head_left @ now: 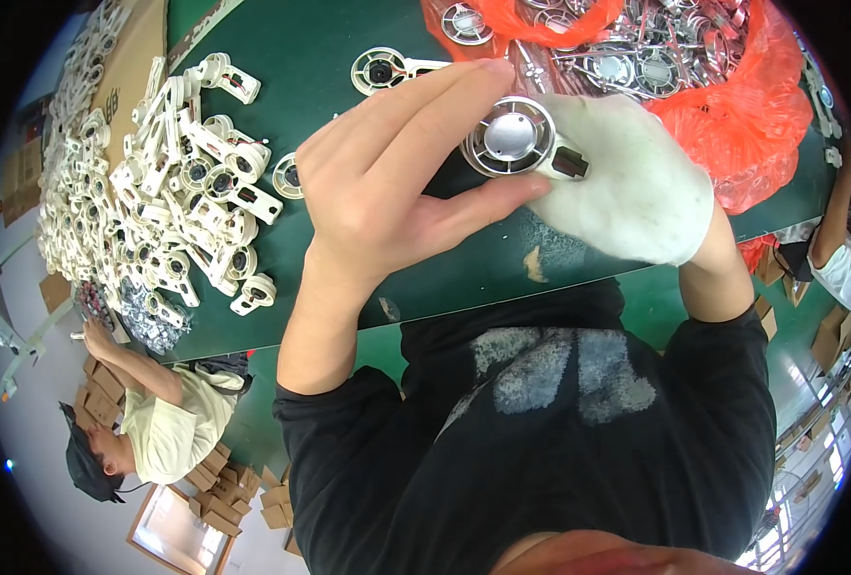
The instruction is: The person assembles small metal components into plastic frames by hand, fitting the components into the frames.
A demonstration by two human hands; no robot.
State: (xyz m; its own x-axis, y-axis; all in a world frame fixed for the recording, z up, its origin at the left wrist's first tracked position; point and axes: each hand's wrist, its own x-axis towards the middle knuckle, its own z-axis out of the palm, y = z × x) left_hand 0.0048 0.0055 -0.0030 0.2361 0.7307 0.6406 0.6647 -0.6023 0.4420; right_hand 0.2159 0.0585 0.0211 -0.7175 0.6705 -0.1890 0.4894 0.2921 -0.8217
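Between my hands is a small white handheld fan body (552, 144) with a spoked round head and a silver disc at its centre. A dark slot shows on its short neck. My bare left hand (397, 168) has its thumb at the head's lower rim and its fingers curved over the upper side. My right hand (626, 177), in a white glove, is closed around the handle end, which it hides. Just beyond my left fingers lies another white fan body (379, 71) with a black motor. A further one (288, 176) is partly covered by my left hand.
A large heap of white fan bodies (195, 182) spreads over the green table (329, 24) on the left. At the far right, an orange-red plastic bag (732, 144) holds silver spoked rings (657, 69). Another person (171, 412) works at the left edge, near cardboard boxes.
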